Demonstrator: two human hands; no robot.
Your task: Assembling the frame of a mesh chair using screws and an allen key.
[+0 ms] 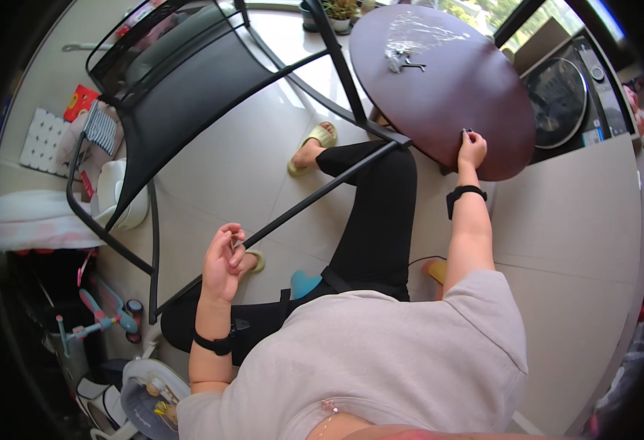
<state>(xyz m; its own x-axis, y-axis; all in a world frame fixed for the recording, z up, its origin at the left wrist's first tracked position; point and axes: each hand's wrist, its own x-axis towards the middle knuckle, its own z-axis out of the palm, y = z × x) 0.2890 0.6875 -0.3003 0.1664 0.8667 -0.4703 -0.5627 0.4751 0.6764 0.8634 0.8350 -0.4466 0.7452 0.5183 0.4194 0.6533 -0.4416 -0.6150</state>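
A black metal chair frame point(314, 192) with a dark fabric panel point(182, 99) lies tipped over, one bar resting across my thighs. My left hand point(223, 264) is raised beside that bar, fingers curled together; whatever they pinch is too small to name. Over the near edge of a round dark brown table point(439, 95), my right hand point(472, 150) is closed in a pinch. A tiny dark piece shows at its fingertips, its kind unclear. On the table's far part lie a crumpled clear plastic bag point(402, 55) and a dark hex key point(414, 66).
Right of the table stands a black appliance with a round glass door point(554, 103). A child's scooter point(102, 319) and a baby seat point(149, 396) are at lower left. Soft toys and a cushion point(43, 141) lie further left. Potted plants point(340, 11) stand at the back.
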